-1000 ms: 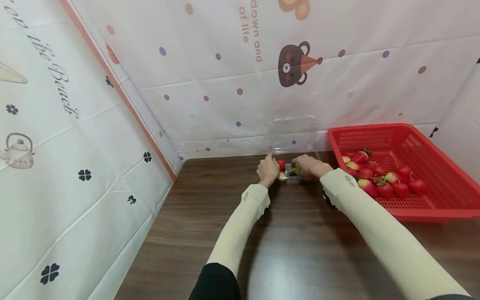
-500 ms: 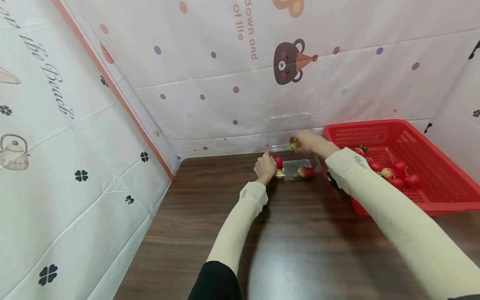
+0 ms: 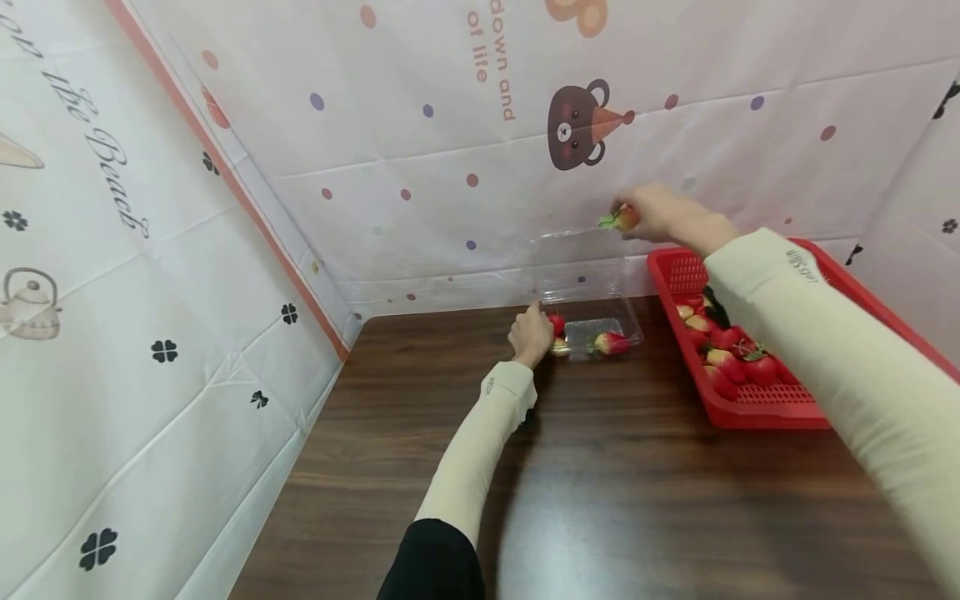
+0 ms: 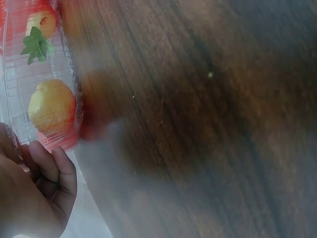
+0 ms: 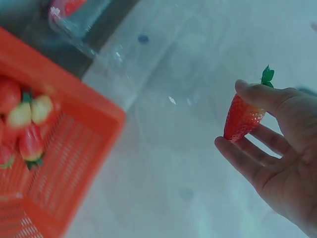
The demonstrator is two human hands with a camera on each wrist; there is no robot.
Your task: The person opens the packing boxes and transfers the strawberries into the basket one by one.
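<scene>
In the head view, my left hand [image 3: 531, 336] grips the left edge of a clear plastic clamshell box [image 3: 592, 327] on the table, its lid up against the back sheet. Several fruits lie in the box, among them a strawberry [image 3: 612, 343] on the right and a red fruit [image 3: 557, 324] beside my left hand. Up in the air, between box and basket, my right hand [image 3: 663, 218] holds another strawberry [image 5: 243, 116] between thumb and fingers, its green leaves pointing left. Curled fingers [image 4: 43, 161] meet the box corner in the left wrist view.
A red plastic basket [image 3: 738, 418] stands right of the box, with several red and yellowish fruits [image 3: 723, 362] in it. My right forearm covers part of it. Patterned white sheets [image 3: 420, 242] bound the dark wooden table [image 3: 390, 417] at the back and left.
My right hand has lifted a strawberry out of the box, then moved up and right with it. The left hand stays at the box's left edge.
</scene>
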